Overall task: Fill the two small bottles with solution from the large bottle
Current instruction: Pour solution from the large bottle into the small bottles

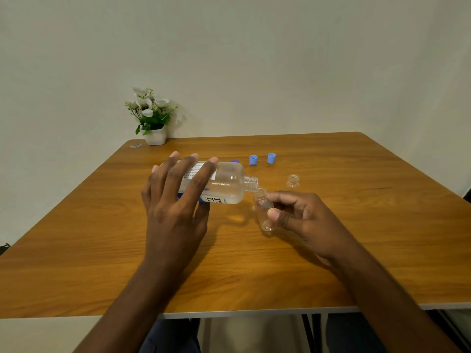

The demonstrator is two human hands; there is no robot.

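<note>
My left hand (175,200) gripped the large clear plastic bottle (226,184) sideways, fingers outstretched over it, thumb beneath. At its neck my right hand (303,215) pinched one small clear bottle (265,212), tilted; the other small clear bottle (292,180) stood upright, right of that neck.

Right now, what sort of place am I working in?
Probably a plain home or office room, not a lab: a wooden table beside a bare pale wall, a pot of white flowers at its far corner, and a large bottle and a small bottle in hand.
</note>
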